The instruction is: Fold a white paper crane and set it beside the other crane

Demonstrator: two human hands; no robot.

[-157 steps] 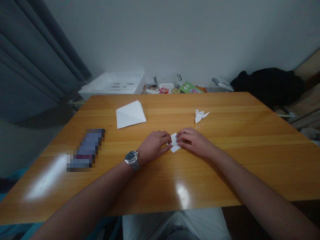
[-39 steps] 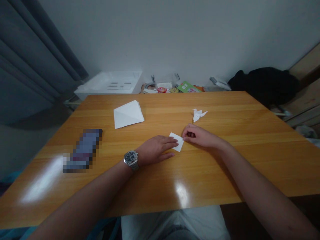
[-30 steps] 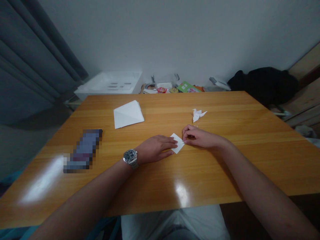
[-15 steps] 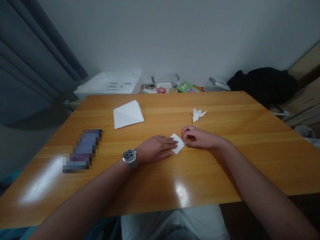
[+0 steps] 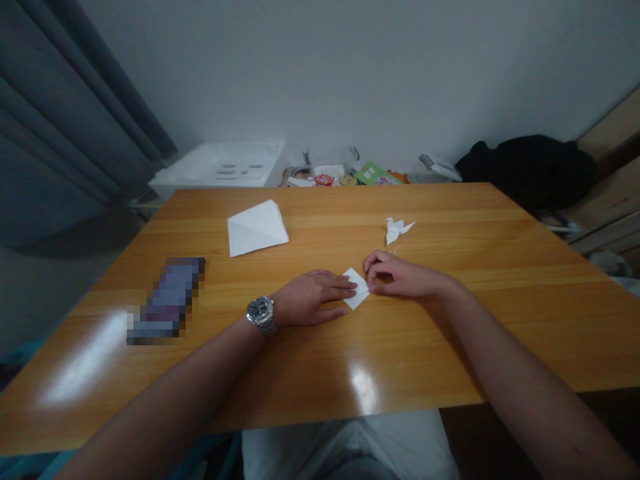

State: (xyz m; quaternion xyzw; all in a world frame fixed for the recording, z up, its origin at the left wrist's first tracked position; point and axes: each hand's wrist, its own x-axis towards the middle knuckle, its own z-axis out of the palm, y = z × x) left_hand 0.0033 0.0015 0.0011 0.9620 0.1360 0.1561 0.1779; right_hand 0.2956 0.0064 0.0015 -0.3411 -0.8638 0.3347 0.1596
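Note:
A small folded piece of white paper (image 5: pixel 356 301) lies diamond-wise on the wooden table, its left part under my fingers. My left hand (image 5: pixel 315 298), with a metal watch at the wrist, rests flat with fingers stretched out, the fingertips pressing on the paper. At the paper's right corner, my right hand (image 5: pixel 393 275) pinches the tip between thumb and forefinger, the other fingers curled. Just beyond the right hand stands a folded white paper crane (image 5: pixel 397 230). Exact creases on the small paper are too fine to make out.
A stack of white paper sheets (image 5: pixel 257 230) lies at the back left of the table (image 5: pixel 320 373). Nearer on the left is a pixelated phone-like object (image 5: pixel 167 300). Behind the far edge stand a white tray (image 5: pixel 220 177) and a green packet (image 5: pixel 375 175); a black cloth heap (image 5: pixel 530 170) is at right.
Hardly anything differs. Both hands keep their hold on the small paper, and the whole view has shifted very slightly.

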